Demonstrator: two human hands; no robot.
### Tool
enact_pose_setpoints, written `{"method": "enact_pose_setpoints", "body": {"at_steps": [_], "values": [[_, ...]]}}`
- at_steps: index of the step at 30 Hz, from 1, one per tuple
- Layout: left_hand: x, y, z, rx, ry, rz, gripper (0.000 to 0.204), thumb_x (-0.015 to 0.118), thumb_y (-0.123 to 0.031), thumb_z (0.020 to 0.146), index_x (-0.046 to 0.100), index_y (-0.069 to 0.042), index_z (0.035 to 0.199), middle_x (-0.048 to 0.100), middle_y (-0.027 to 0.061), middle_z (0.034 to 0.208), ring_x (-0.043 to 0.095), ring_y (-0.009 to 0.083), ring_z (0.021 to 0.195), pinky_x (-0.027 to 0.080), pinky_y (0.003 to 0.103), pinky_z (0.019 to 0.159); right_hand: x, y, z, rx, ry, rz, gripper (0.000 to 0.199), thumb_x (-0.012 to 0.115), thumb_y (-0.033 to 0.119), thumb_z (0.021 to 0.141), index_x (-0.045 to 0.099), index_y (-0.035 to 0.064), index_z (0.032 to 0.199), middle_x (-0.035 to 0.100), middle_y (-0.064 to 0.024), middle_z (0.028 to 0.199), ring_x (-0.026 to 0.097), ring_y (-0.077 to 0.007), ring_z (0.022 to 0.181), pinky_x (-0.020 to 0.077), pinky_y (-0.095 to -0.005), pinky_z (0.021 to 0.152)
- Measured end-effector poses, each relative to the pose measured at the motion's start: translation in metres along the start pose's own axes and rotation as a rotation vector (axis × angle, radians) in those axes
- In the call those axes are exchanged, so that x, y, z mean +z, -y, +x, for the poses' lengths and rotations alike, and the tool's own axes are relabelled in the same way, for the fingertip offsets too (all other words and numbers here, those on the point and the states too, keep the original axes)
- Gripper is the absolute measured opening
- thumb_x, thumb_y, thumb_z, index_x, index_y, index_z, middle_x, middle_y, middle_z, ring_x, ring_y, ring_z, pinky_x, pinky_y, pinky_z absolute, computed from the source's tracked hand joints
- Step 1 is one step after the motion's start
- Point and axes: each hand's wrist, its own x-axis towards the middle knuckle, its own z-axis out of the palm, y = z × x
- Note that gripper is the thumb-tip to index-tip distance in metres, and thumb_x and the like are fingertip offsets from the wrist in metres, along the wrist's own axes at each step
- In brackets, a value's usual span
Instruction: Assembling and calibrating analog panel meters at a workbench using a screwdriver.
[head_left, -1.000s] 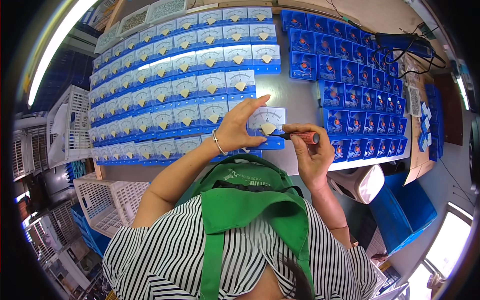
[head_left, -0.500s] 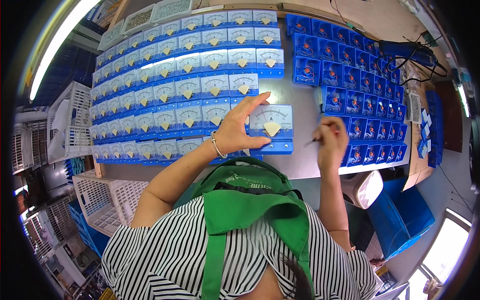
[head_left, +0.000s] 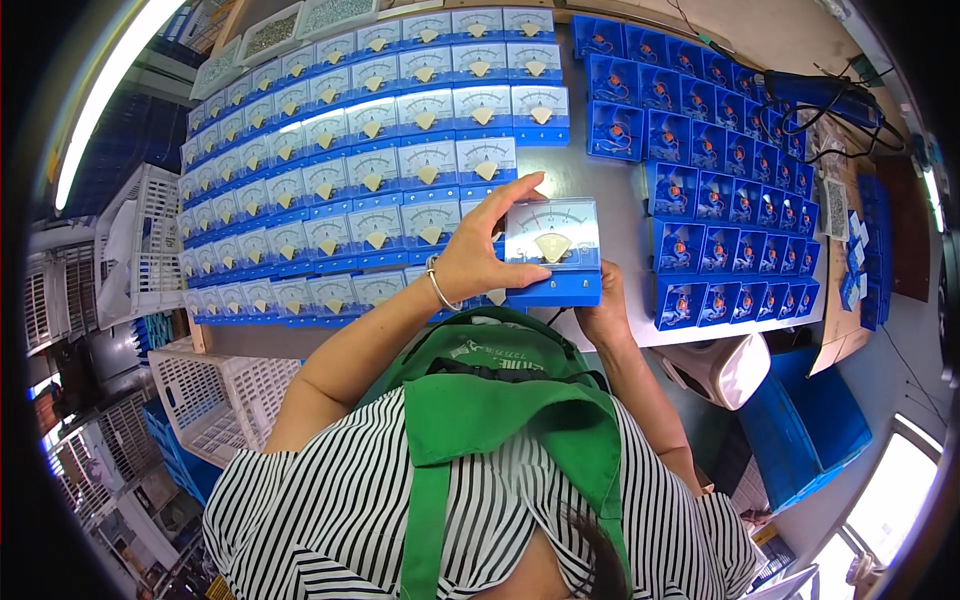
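Observation:
I hold up a blue panel meter (head_left: 553,250) with a white dial face and a cream pointer cover, lifted off the table toward me. My left hand (head_left: 480,255) grips its left side, thumb on the front, fingers over the top edge. My right hand (head_left: 605,315) supports it from below and behind; most of that hand is hidden by the meter. A metal bracelet circles my left wrist.
Rows of finished blue meters (head_left: 350,170) cover the left of the grey table (head_left: 625,210). Open blue meter housings (head_left: 730,170) lie in rows on the right. White plastic crates (head_left: 215,400) stand at left, a blue bin (head_left: 810,430) and a white stool-like object (head_left: 720,365) at right.
The meter has been lifted from the table and turned to face me. My right hand left its spot to the meter's right, where it held a thin tool, and went under the meter.

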Motion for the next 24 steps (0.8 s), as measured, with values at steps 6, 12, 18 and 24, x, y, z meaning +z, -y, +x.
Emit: {"method": "enact_pose_setpoints", "body": {"at_steps": [6, 12, 18, 24], "values": [[0.003, 0.002, -0.003, -0.021, -0.001, -0.034, 0.095, 0.084, -0.025, 0.06, 0.038, -0.011, 0.143, 0.051, 0.0114, 0.125, 0.052, 0.0225, 0.113, 0.041, 0.034, 0.099, 0.005, -0.002, -0.004, -0.12, -0.013, -0.042, 0.006, 0.064, 0.002, 0.084, 0.069, 0.0035, 0.086, 0.066, 0.0023, 0.075, 0.055, -0.0029, 0.065, 0.0445, -0.0195, 0.057], [0.003, -0.005, -0.005, -0.073, 0.043, -0.077, 0.099, 0.083, -0.021, 0.06, 0.033, -0.008, 0.145, 0.048, 0.0126, 0.13, 0.048, 0.0229, 0.121, 0.034, 0.034, 0.106, 0.009, 0.0, -0.009, -0.172, -0.019, -0.039, 0.007, 0.064, 0.001, 0.084, 0.07, 0.0033, 0.086, 0.067, 0.0026, 0.077, 0.056, -0.003, 0.067, 0.0456, -0.0204, 0.061], [0.003, -0.004, -0.002, -0.056, 0.05, -0.07, 0.1, 0.084, -0.022, 0.06, 0.033, -0.007, 0.145, 0.048, 0.0126, 0.13, 0.048, 0.0227, 0.121, 0.034, 0.035, 0.106, -0.002, -0.003, -0.007, -0.129, 0.005, -0.032, 0.006, 0.063, 0.003, 0.085, 0.069, 0.0023, 0.086, 0.066, 0.0013, 0.074, 0.055, -0.003, 0.065, 0.0423, -0.0198, 0.053], [-0.002, 0.01, 0.006, 0.125, 0.067, 0.27, 0.092, 0.082, -0.028, 0.066, 0.036, -0.005, 0.143, 0.048, 0.0128, 0.132, 0.046, 0.0263, 0.124, 0.034, 0.036, 0.106, -0.022, 0.014, -0.004, 0.211, -0.128, 0.385, 0.024, 0.062, 0.02, 0.09, 0.061, -0.0015, 0.101, 0.06, -0.0059, 0.067, 0.045, -0.0097, 0.046, 0.0318, -0.0229, 0.04]]}}
